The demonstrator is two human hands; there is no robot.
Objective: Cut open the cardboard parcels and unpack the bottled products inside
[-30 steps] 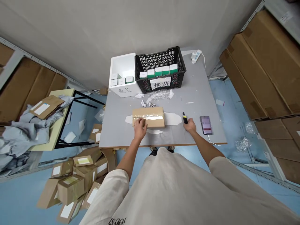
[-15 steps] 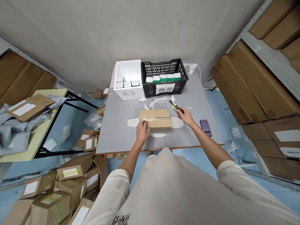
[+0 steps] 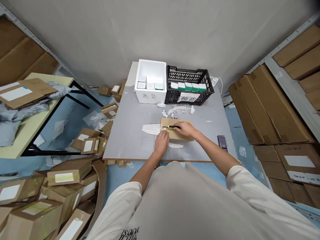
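A taped cardboard box [image 3: 172, 122] lies in the middle of the grey table [image 3: 130, 133]. My left hand [image 3: 161, 142] rests on the box's near left corner with its fingers curled against it. My right hand [image 3: 185, 129] is closed round a yellow and black utility knife [image 3: 173, 127], whose tip lies on the tape on the box's top. White paper strips [image 3: 151, 128] lie under and beside the box.
A white foam box [image 3: 150, 81] and a black crate [image 3: 189, 87] with small green and white boxes stand at the table's far edge. A phone [image 3: 221, 141] lies at the right. Cardboard boxes [image 3: 65, 180] are piled on the floor at the left. Shelves of cartons line both sides.
My right hand picked the knife up from the table beside the phone and brought it left onto the box's top. The left hand stayed on the box. The view shifted.
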